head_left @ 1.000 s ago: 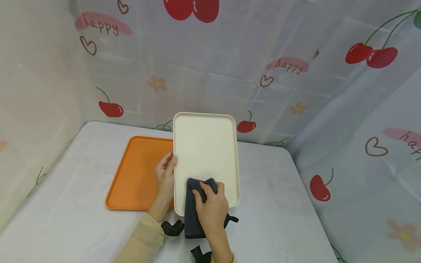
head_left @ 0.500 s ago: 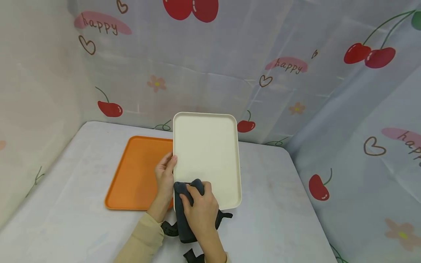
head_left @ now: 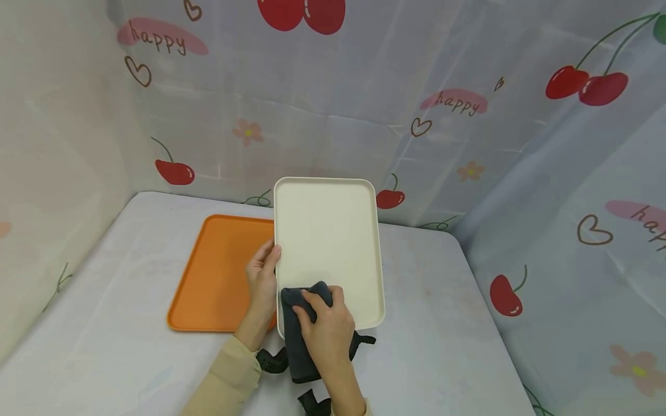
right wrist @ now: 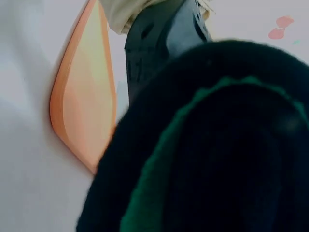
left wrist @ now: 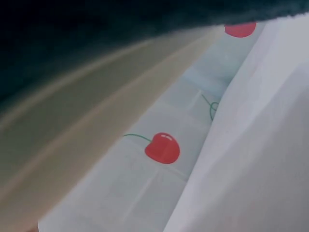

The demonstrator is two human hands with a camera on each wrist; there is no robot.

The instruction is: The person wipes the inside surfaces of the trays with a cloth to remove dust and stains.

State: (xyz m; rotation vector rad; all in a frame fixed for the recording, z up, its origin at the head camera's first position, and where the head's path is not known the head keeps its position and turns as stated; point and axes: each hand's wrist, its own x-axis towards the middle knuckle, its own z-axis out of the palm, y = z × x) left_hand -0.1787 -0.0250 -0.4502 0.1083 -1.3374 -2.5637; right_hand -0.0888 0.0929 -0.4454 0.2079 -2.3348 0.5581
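Observation:
A cream tray (head_left: 328, 231) is held up and tilted toward the head camera. My left hand (head_left: 262, 280) grips its left edge, thumb at the rim and the other fingers behind. Against the tray's lower part, my right hand (head_left: 328, 323) grips a dark grey cloth (head_left: 300, 352), bunched between thumb and fingers; its loose end hangs below the tray's bottom edge. In the left wrist view the tray's edge (left wrist: 96, 116) runs diagonally beneath the dark cloth (left wrist: 96, 29). The cloth (right wrist: 130, 140) fills much of the right wrist view and hides the right fingers there.
An orange tray (head_left: 221, 277) lies flat on the white table (head_left: 442, 323), partly behind the cream one. A curtain (head_left: 333, 104) printed with cherries stands behind the table. A black wrist mount (head_left: 273, 361) sits at the left wrist.
My right hand slid the cloth left across the tray's lower part, then slightly back to the right. The cream tray's right side turned slightly; the left hand kept its grip.

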